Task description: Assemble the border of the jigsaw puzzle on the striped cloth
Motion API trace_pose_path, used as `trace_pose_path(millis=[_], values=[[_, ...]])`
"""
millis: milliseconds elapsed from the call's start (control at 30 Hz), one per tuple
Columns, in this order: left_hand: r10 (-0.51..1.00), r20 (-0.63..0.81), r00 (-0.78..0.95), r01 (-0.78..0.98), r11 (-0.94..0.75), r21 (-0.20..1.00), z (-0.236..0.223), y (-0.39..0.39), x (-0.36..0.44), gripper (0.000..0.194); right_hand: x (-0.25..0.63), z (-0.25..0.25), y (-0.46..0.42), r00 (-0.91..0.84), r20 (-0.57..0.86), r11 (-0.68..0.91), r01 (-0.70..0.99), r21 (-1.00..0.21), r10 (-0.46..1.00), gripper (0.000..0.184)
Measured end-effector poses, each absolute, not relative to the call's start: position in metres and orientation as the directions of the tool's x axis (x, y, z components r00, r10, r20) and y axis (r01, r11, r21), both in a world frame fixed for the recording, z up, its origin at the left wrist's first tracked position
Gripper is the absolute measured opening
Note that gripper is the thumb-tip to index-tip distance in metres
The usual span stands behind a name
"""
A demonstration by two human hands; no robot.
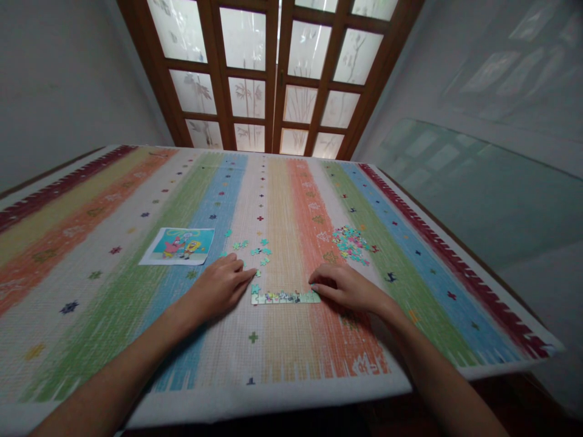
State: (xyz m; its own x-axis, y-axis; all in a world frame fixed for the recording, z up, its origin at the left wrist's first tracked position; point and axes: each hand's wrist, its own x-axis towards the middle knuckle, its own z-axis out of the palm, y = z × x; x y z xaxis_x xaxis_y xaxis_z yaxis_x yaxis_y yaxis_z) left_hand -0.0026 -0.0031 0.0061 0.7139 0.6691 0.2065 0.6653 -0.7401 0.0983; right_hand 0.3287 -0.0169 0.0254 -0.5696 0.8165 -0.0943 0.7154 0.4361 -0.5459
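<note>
A joined strip of jigsaw puzzle [285,298] lies on the striped tablecloth, with pieces rising at its left end. My left hand [225,282] is closed, its fingertips pinched at a small jigsaw piece [257,274] above that end. By the strip's right end, my right hand [344,284] is closed too, with a bit of a teal jigsaw piece [314,287] showing at the thumb tip. The fingers hide most of that piece. Several loose teal pieces [262,250] are spread beyond my left hand.
A printed cartoon picture [182,247] lies left of the loose pieces. Beyond my right hand is a heap of mixed jigsaw pieces [350,244]. The tablecloth [291,352] covers the table to its near edge. Wooden glazed doors [273,79] stand behind, with walls on both sides.
</note>
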Motion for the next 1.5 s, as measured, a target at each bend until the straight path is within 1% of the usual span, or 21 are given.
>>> trace_pose_path(millis=[67,167,367,567,733,900,933,1000,1133,1167,1233,1300,1400,1500], values=[[0.665,0.222,0.713,0.669,-0.74,0.068,0.005,-0.003,-0.003,0.035,0.328,0.026,-0.017,-0.564,-0.095,0.431,0.72,-0.544,0.82,0.009],[0.663,0.254,0.704,0.672,-0.738,0.062,0.003,-0.002,-0.002,0.034,0.327,0.026,-0.017,-0.561,-0.095,0.43,0.722,-0.542,0.823,0.008],[0.672,0.303,0.675,0.684,-0.725,0.082,-0.001,-0.003,0.001,0.033,0.326,0.028,-0.018,-0.565,-0.084,0.44,0.719,-0.538,0.821,0.01],[0.729,0.294,0.618,0.737,-0.667,0.105,-0.001,-0.002,0.0,0.036,0.326,0.028,-0.019,-0.569,-0.078,0.451,0.721,-0.527,0.819,0.011],[0.779,0.306,0.547,0.775,-0.609,0.166,0.001,0.003,0.0,0.037,0.326,0.029,-0.019,-0.585,-0.102,0.459,0.722,-0.517,0.805,0.015],[0.822,0.341,0.456,0.761,-0.559,0.328,0.009,0.01,-0.014,0.034,0.329,0.028,-0.018,-0.579,-0.103,0.453,0.725,-0.518,0.809,0.014],[0.824,0.328,0.461,0.748,-0.56,0.355,0.012,0.011,-0.018,0.033,0.33,0.029,-0.018,-0.573,-0.104,0.445,0.727,-0.523,0.813,0.012],[0.802,0.277,0.529,0.707,-0.597,0.379,0.016,0.009,-0.022,0.033,0.332,0.029,-0.018,-0.553,-0.13,0.408,0.736,-0.54,0.823,0.011],[0.701,0.146,0.698,0.618,-0.693,0.372,0.021,-0.002,-0.018,0.036,0.335,0.032,-0.019,-0.527,-0.195,0.349,0.754,-0.557,0.828,0.033],[0.679,0.112,0.725,0.604,-0.706,0.368,0.022,-0.005,-0.016,0.034,0.336,0.032,-0.019,-0.524,-0.201,0.344,0.756,-0.556,0.827,0.035],[0.648,0.068,0.759,0.584,-0.723,0.37,0.024,-0.009,-0.011,0.028,0.336,0.032,-0.018,-0.522,-0.21,0.338,0.759,-0.557,0.827,0.036],[0.63,0.051,0.775,0.571,-0.732,0.372,0.025,-0.011,-0.009,0.027,0.336,0.031,-0.018,-0.522,-0.215,0.333,0.757,-0.562,0.825,0.033],[0.612,0.056,0.789,0.555,-0.749,0.362,0.024,-0.01,-0.008,0.035,0.335,0.03,-0.018,-0.525,-0.222,0.329,0.755,-0.567,0.822,0.032],[0.609,0.065,0.791,0.555,-0.758,0.344,0.022,-0.01,-0.008,0.035,0.335,0.03,-0.018,-0.523,-0.224,0.322,0.752,-0.575,0.822,0.031]])
